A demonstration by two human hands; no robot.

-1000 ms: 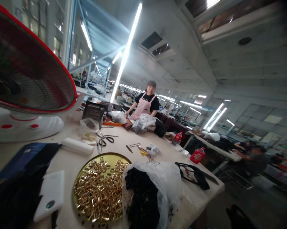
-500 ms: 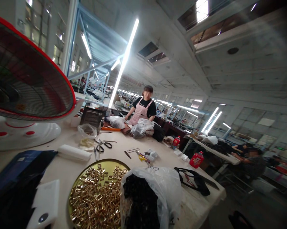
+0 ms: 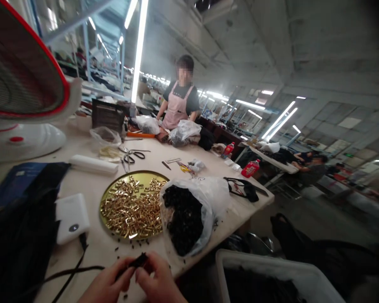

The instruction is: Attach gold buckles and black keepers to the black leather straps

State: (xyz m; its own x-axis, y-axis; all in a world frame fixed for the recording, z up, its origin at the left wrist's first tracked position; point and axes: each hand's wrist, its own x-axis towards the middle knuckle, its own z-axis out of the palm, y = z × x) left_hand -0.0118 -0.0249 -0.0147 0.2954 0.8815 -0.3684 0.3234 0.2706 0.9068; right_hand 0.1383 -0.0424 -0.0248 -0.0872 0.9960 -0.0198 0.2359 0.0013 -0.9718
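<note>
Near the table's front edge, my left hand [image 3: 109, 281] and my right hand [image 3: 157, 275] meet, fingers closed on a small black piece [image 3: 139, 261] between them. What exactly the piece is stays too small to tell. Just beyond them lies a round gold tray [image 3: 106, 194] heaped with gold metal buckles [image 3: 134, 210]. To its right a clear plastic bag [image 3: 210, 206] stands open, full of small black parts [image 3: 183, 219]. Several tiny black bits are scattered between the tray and my hands.
A red-rimmed fan [image 3: 64, 90] and a white power bank [image 3: 72, 219] with a cable are at left. Scissors [image 3: 134, 155] and pliers [image 3: 185, 167] lie behind the tray. A person [image 3: 178, 101] stands across the table. A white bin [image 3: 221, 269] is at lower right.
The view has tilted down, so the tray, bag and scene sit higher in the picture. Both my hands, holding the black piece, and the white bin have come into view.
</note>
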